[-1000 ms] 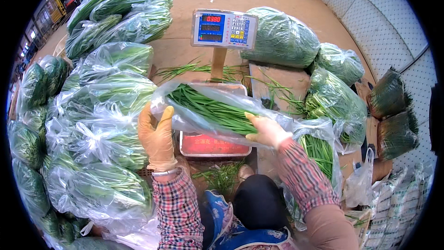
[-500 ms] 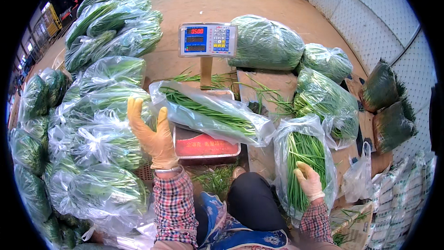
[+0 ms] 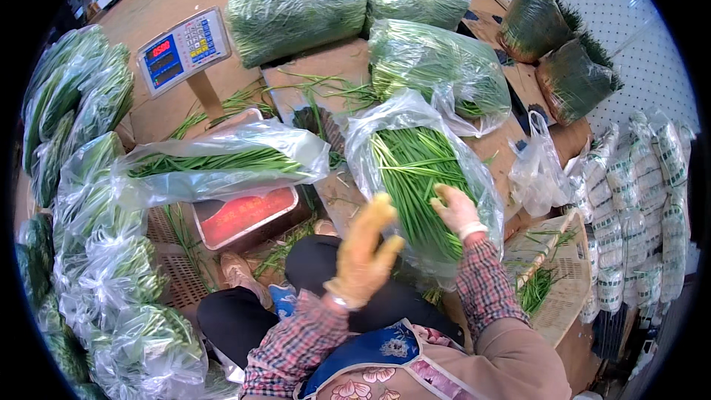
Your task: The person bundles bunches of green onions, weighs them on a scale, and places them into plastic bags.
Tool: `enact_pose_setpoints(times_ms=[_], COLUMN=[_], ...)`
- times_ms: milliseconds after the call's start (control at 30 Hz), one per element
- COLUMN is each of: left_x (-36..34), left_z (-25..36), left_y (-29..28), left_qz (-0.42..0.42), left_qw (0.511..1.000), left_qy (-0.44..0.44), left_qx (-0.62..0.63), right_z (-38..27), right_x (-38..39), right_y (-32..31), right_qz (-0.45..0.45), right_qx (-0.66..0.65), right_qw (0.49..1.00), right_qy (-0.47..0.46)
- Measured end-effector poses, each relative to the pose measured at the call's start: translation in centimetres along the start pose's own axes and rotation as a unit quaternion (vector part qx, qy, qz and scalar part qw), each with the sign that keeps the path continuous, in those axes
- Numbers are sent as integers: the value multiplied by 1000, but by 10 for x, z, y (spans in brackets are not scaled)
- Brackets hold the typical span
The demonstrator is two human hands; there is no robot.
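Observation:
My left hand [image 3: 364, 252], in a yellowish glove, is raised in front of my knees with fingers and thumb spread and nothing in it. To its right lies an opened clear plastic bag [image 3: 364, 137] with a thick heap of green chives [image 3: 418, 167]. The gloved fingers of my right hand [image 3: 455, 212] rest, slightly bent and apart, on the right side of that heap. On the weighing scale [image 3: 248, 220], with its red front, lies another clear bag of chives [image 3: 222, 161], stretched sideways. The scale's display [image 3: 184, 52] is lit in red.
Filled bags of greens [image 3: 122, 274] are stacked along the left. Large bagged bundles [image 3: 296, 18] lie at the back, with two dark upright bundles [image 3: 574, 81] far right. A plastic crate [image 3: 570, 281] with loose stalks and hanging rolls of bags [image 3: 637, 215] are on my right.
The view has turned right. My left hand has left the scale's side and moved right, toward the opened bag. My right hand stays on the chives, its fingers farther up the heap.

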State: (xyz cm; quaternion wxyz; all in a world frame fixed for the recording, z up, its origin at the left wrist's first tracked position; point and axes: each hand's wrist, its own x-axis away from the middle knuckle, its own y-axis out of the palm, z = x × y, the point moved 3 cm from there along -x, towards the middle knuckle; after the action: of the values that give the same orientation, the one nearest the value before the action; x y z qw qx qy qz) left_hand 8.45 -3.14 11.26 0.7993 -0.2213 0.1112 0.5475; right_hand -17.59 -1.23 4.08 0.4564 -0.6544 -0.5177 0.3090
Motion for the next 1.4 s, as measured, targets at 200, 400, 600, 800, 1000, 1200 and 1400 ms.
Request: enact_pose_setpoints(times_ms=[200, 400, 600, 800, 1000, 1200, 1400], left_x=[27, 28, 22, 20, 15, 21, 23], left_z=[-38, -76, -97, -87, -76, -75, -74], left_y=[64, 55, 46, 50, 35, 27, 20], left_qz=[-138, -40, 141, 41, 110, 147, 136], left_qw=[986, 916, 840, 790, 797, 773, 793], left_qy=[-90, -327, -432, -500, -415, -357, -298], left_qx=[18, 229, 296, 351, 425, 503, 514], right_z=[-12, -32, -66, -94, -107, -101, -122], right_x=[-61, -66, -7, 36, 55, 55, 19], right_y=[47, 59, 29, 17, -6, 33, 25], right_qz=[48, 45, 129, 65, 140, -112, -101], right_qx=[-44, -51, -148, -169, -277, -595, -603], right_qw=[996, 997, 969, 958, 928, 793, 787], right_qy=[-65, -22, -150, -222, -206, 69, 84])
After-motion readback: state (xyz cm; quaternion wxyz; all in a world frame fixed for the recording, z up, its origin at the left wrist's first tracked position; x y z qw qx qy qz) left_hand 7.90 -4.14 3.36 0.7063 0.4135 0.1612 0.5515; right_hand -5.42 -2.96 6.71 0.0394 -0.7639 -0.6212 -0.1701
